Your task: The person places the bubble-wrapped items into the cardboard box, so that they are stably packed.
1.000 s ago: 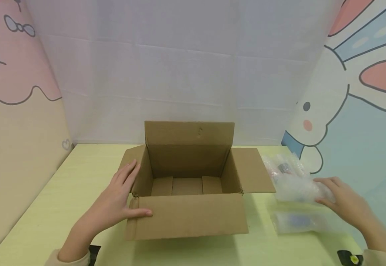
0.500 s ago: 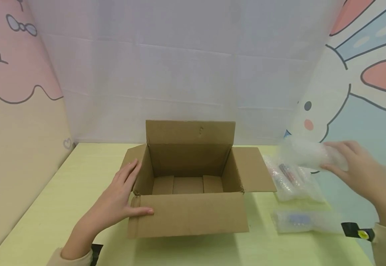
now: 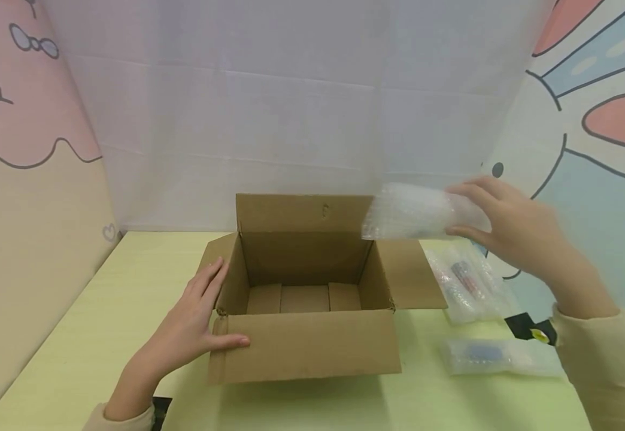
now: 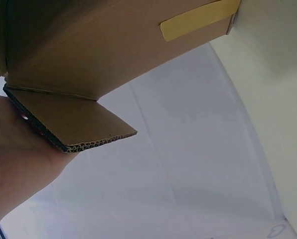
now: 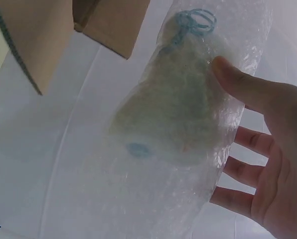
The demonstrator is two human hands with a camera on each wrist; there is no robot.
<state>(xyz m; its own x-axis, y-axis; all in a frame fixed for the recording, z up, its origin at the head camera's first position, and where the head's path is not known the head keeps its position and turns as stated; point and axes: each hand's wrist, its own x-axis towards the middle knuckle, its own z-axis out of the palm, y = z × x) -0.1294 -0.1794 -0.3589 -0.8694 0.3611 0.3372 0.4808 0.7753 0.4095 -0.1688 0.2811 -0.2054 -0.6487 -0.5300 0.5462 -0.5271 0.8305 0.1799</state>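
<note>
The left hand [image 3: 185,320] is spread wide, fingers on the side of the cardboard box [image 3: 307,258] and thumb on its front flap [image 3: 312,347]. Next, a bubble-wrap bag [image 3: 412,212] is up in the air near the box's back right corner. The right hand [image 3: 514,227] pinches its right end, the arm [image 3: 595,341] slanting up.

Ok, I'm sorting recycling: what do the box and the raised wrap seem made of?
The box: matt brown corrugated cardboard; one flap shows a fluted edge. The wrap: shiny, see-through film, probably plastic bubble wrap, from its glints and bubbly texture.
</note>
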